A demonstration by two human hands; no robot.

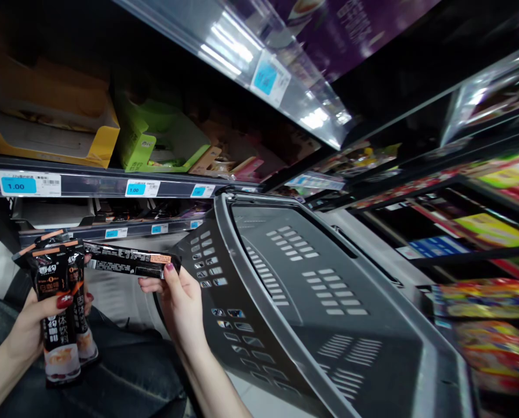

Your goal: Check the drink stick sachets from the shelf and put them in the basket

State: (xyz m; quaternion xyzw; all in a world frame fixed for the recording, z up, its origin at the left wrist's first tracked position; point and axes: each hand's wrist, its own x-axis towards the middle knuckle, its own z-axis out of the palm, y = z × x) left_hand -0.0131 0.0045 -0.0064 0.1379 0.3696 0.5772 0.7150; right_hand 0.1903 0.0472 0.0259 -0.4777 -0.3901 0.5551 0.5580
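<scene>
My left hand [33, 325] is closed round several upright coffee sachets [61, 354], black with orange print and a picture of a cup. Between the thumb and fingers of my right hand [181, 302] is another coffee sachet [129, 260], lying sideways with its small-print back toward me. Its left end meets the bunch in my left hand, and some fingertips show there. Just to the right of my right hand stands a grey plastic shopping basket [237, 255] with slotted walls.
A shelf ahead carries a yellow display box [54, 145], a green display box [159, 145] and price tags [28, 183]. Lower down, a black display box [53, 213] sits near more dark packets. Colourful packets [490, 296] line shelves on the right. A clear shelf edge [242, 52] juts overhead.
</scene>
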